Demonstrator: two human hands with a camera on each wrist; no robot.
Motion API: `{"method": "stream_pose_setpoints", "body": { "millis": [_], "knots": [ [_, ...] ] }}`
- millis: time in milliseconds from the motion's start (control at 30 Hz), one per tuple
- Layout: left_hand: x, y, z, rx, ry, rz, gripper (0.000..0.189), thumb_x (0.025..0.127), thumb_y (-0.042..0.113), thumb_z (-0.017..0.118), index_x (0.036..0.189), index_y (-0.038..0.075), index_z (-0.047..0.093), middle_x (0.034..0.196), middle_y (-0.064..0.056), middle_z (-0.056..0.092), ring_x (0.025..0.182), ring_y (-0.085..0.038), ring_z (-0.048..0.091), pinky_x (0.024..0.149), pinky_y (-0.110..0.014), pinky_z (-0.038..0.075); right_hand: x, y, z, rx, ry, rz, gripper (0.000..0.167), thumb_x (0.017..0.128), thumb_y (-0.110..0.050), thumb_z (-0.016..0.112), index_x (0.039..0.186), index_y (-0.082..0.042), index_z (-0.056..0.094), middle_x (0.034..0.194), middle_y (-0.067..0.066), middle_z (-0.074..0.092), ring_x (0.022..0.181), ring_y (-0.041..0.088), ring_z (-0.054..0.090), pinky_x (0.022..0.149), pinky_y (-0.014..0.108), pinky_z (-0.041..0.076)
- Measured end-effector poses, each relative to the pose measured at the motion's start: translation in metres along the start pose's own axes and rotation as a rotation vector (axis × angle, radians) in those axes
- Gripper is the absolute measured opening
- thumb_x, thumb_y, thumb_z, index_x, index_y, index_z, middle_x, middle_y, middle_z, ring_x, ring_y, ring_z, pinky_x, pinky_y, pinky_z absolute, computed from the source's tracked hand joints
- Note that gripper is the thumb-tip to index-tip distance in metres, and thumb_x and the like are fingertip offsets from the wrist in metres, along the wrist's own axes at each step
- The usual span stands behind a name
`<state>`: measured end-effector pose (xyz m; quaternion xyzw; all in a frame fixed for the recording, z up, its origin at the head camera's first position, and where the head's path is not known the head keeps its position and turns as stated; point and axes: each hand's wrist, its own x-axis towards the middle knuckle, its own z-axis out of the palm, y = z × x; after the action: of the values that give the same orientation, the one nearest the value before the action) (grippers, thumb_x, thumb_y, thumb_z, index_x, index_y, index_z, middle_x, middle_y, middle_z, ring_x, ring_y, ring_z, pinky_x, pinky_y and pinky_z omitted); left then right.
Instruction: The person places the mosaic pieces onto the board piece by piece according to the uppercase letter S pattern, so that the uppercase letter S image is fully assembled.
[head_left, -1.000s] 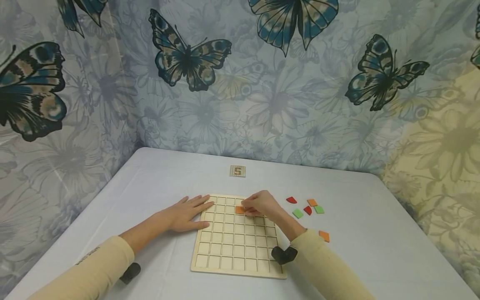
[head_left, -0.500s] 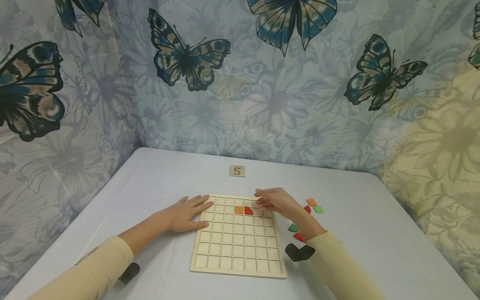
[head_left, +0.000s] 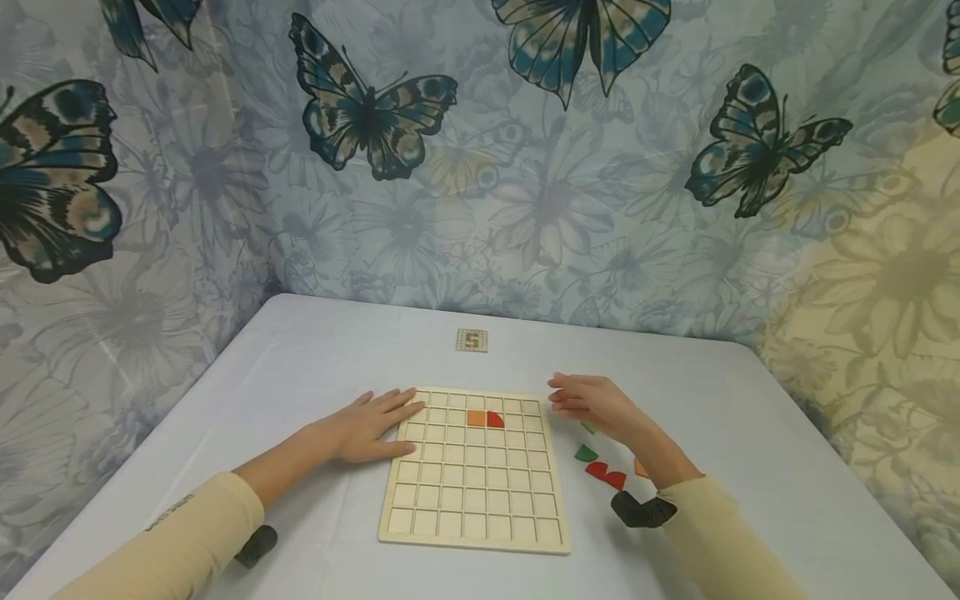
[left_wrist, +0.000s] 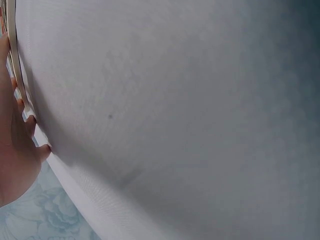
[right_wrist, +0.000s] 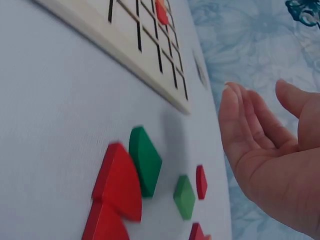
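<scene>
A pale wooden grid board (head_left: 450, 500) lies on the white table. My left hand (head_left: 367, 429) rests at its upper left edge, fingers spread and straight. In the grid's second row from the top, an orange square tile (head_left: 477, 418) sits beside a red tile with one rounded side (head_left: 495, 419). Past the board's upper right corner, my right hand (head_left: 600, 407) hovers with loosely bent fingers. In the right wrist view its thumb stands apart from the fingers, with nothing between them. Below it lie a dark green tile (right_wrist: 145, 162) and a light green tile (right_wrist: 185, 197).
Two red rounded tiles (head_left: 615, 480) touch each other right of the board. An orange tile (head_left: 640, 468) is partly hidden by the right forearm, which covers other tiles too. A small patterned card (head_left: 472, 340) lies behind the board, near the butterfly-print backdrop (head_left: 420, 242).
My right hand has let go of the red tile beside the orange square and moved right, off the board, above the loose tiles. My left hand has stayed in place.
</scene>
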<state>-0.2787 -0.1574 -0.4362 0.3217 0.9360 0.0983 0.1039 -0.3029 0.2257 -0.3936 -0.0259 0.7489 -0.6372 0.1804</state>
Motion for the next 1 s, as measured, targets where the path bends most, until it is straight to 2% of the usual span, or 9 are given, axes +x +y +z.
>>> {"method": "stream_pose_setpoints", "body": {
  "millis": [133,333,567,767,1000],
  "knots": [
    [0.000,0.001,-0.002,-0.004,0.006,0.003,0.079,0.093,0.067,0.035,0.153,0.017,0.025,0.157,-0.008,0.016,0.142,-0.031,0.014,0.109,-0.058,0.011,-0.006,0.005,-0.013,-0.036,0.010,0.000,0.058,0.098,-0.029,0.056,0.135,0.013,0.042,0.118,0.023,0.056,0.107,0.029,0.060,0.086,0.029,0.050],
    [-0.001,0.001,-0.001,-0.002,0.001,0.004,0.079,0.093,0.067,0.035,0.153,0.017,0.024,0.157,-0.008,0.016,0.142,-0.031,0.013,0.109,-0.058,0.011,-0.014,0.012,-0.024,-0.054,0.056,0.019,0.057,0.099,-0.031,0.054,0.135,0.012,0.042,0.127,0.027,0.051,0.106,0.027,0.061,0.086,0.028,0.050],
    [-0.001,0.001,-0.001,-0.006,0.005,0.009,0.078,0.093,0.066,0.036,0.153,0.016,0.025,0.157,-0.008,0.016,0.142,-0.031,0.014,0.109,-0.059,0.012,-0.024,0.020,-0.034,-0.047,0.090,0.032,0.062,0.097,-0.035,0.056,0.134,0.013,0.041,0.119,0.022,0.057,0.103,0.024,0.063,0.088,0.032,0.049],
    [-0.001,0.003,-0.002,-0.004,0.004,0.008,0.077,0.094,0.065,0.036,0.153,0.016,0.025,0.157,-0.008,0.016,0.142,-0.031,0.014,0.109,-0.059,0.011,-0.034,0.029,-0.041,-0.072,0.113,0.051,0.057,0.099,-0.031,0.053,0.134,0.012,0.042,0.118,0.019,0.060,0.103,0.021,0.062,0.087,0.032,0.049],
    [-0.002,0.004,-0.002,-0.012,0.005,0.005,0.078,0.094,0.065,0.037,0.153,0.016,0.025,0.157,-0.008,0.016,0.142,-0.031,0.013,0.109,-0.059,0.011,-0.046,0.038,-0.046,-0.165,0.127,0.052,0.062,0.097,-0.038,0.055,0.134,0.011,0.044,0.119,0.018,0.058,0.106,0.024,0.061,0.087,0.030,0.050]
  ]
}}
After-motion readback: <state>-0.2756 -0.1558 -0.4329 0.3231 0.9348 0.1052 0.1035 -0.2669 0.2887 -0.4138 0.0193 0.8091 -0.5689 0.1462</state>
